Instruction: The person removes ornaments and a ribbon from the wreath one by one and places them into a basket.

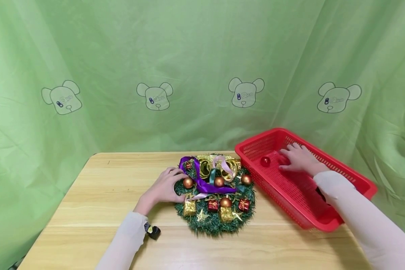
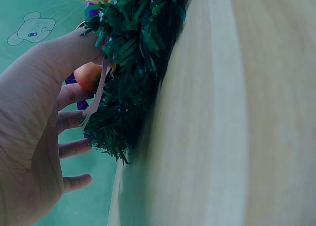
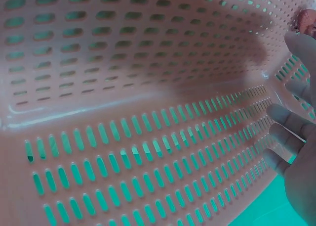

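Note:
A green tinsel wreath (image 1: 212,227) lies on the table, decorated with copper balls (image 1: 225,202), small gift boxes (image 1: 189,207), gold stars and a purple ribbon (image 1: 202,185). My left hand (image 1: 165,186) touches its left edge, thumb and fingers spread apart; in the left wrist view the thumb tip goes behind the tinsel (image 2: 131,87). Inside the red basket (image 1: 293,189), my right hand (image 1: 300,159) reaches with loosely extended fingers and holds nothing. A shiny red ball (image 1: 265,161) sits on the basket floor, left of that hand and apart from it.
Gold bells (image 1: 205,168) with a pale pink ribbon (image 1: 221,164) lie at the wreath's top. The slatted basket stands slantwise, close against the wreath's right side. A green curtain (image 1: 195,48) hangs behind the wooden table (image 1: 104,198).

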Available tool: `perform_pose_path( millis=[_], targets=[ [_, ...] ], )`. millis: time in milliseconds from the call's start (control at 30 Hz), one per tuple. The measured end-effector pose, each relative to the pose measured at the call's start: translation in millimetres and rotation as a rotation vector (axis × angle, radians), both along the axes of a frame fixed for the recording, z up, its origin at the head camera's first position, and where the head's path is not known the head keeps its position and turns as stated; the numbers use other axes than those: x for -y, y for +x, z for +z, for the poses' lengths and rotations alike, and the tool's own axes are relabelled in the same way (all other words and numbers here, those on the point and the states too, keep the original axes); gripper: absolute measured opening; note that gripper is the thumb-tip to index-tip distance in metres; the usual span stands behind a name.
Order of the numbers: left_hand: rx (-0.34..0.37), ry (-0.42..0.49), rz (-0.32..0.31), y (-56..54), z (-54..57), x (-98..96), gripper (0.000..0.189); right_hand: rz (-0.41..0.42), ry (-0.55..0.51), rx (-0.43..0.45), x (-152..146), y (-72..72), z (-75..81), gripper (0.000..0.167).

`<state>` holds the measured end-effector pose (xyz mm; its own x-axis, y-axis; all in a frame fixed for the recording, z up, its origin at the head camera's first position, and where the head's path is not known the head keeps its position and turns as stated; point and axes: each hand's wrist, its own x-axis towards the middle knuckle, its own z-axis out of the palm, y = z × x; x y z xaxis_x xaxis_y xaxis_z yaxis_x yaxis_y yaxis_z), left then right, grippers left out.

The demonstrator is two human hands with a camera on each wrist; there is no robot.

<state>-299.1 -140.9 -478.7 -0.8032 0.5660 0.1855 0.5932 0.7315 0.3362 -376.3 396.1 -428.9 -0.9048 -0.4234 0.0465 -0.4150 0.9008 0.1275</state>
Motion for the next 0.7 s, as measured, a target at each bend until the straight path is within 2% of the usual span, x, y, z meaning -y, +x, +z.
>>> perform_pose_path(
  millis=[433,700],
  targets=[
    [0.004,0.001,-0.005,-1.5,0.1,0.1,0.077,-0.021,-0.002,0.017,6,3.2,13.2,0.072],
    [0.011,0.000,-0.001,-0.8,0.4,0.1,0.076,0.038,-0.021,-0.050,19,7.9,26.7,0.065]
  ],
)
